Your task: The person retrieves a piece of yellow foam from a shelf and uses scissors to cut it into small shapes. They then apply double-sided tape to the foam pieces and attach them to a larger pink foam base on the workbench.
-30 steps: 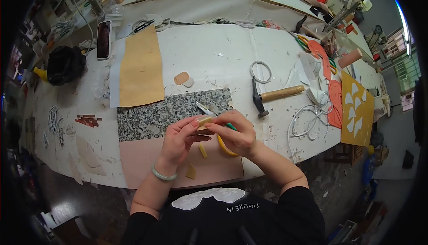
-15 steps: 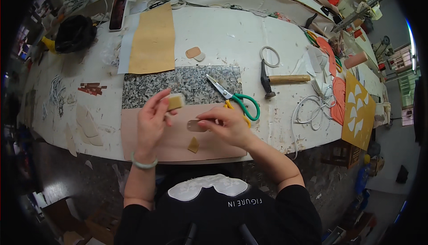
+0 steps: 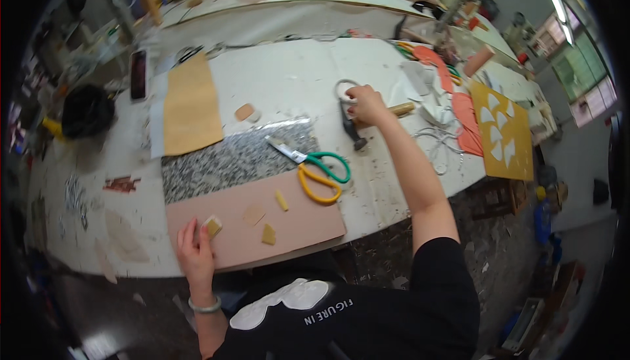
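My left hand (image 3: 195,250) is at the near left of a pink board (image 3: 308,223), thumb and fingers at a small pale piece with a yellow-tan face (image 3: 213,227). Beside it on the board lie a thin pinkish patch (image 3: 254,214), a yellow strip (image 3: 281,200) and a tan scrap (image 3: 268,234). My right hand (image 3: 367,105) is stretched over a hammer (image 3: 402,109), covering part of its wooden handle. Its bent fingers are by the dark hammer head and a pale ring of cord (image 3: 340,88); whether they grip anything is unclear.
Scissors with green and yellow handles (image 3: 315,166) lie across the board and a speckled stone slab (image 3: 230,170). A tan sheet (image 3: 192,107) and a phone (image 3: 138,75) are farther left. At the right are coiled white cord (image 3: 436,147) and a yellow sheet (image 3: 502,130).
My right hand has gone from the board to the hammer, leaving a thin patch on the board. My left hand has lowered with its piece. A yellow strip now shows; the view has turned.
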`<state>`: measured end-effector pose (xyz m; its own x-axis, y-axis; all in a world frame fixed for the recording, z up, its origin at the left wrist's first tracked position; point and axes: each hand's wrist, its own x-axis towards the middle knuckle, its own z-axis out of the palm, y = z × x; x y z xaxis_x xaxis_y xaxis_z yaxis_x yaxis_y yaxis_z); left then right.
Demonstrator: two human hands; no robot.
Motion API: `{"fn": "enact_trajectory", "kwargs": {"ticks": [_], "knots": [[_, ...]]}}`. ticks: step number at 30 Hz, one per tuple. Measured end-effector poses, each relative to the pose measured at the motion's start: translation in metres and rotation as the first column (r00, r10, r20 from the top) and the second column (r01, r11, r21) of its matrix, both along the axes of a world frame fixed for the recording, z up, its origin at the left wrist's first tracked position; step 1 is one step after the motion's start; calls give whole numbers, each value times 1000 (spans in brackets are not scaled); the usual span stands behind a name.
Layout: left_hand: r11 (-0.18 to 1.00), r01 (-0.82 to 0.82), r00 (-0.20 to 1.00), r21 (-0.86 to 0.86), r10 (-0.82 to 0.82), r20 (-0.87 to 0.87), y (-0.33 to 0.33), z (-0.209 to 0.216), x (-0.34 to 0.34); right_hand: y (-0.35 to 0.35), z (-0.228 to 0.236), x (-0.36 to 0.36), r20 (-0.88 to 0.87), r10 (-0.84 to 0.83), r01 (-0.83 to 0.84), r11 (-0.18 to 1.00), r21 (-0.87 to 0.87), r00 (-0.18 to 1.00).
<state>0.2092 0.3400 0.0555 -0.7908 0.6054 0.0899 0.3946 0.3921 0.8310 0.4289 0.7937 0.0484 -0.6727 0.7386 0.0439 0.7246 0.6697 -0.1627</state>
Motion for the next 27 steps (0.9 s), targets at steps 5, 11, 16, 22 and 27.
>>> {"fn": "enact_trajectory", "kwargs": {"ticks": [5, 11, 16, 22, 27], "knots": [[998, -45, 991, 39, 50, -124, 1, 18, -6, 30, -31, 25, -195, -71, 63, 997, -46, 978], [971, -78, 960, 228, 11, 281, -7, 28, 1, -122, 52, -16, -861, -456, -660, 579, -479, 225], [854, 84, 373, 513, -504, 779, 19, 40, 39, -270, 47, -51, -942, -284, -887, 366, -281, 182], [790, -40, -26, 611, -612, 790, 35, 38, 52, -283, 47, -46, -936, 242, -814, 576, -72, 254], [873, 54, 162, 485, -487, 858, 21, 26, 53, -297, 41, -44, -830, 468, -810, 586, 35, 303]]}}
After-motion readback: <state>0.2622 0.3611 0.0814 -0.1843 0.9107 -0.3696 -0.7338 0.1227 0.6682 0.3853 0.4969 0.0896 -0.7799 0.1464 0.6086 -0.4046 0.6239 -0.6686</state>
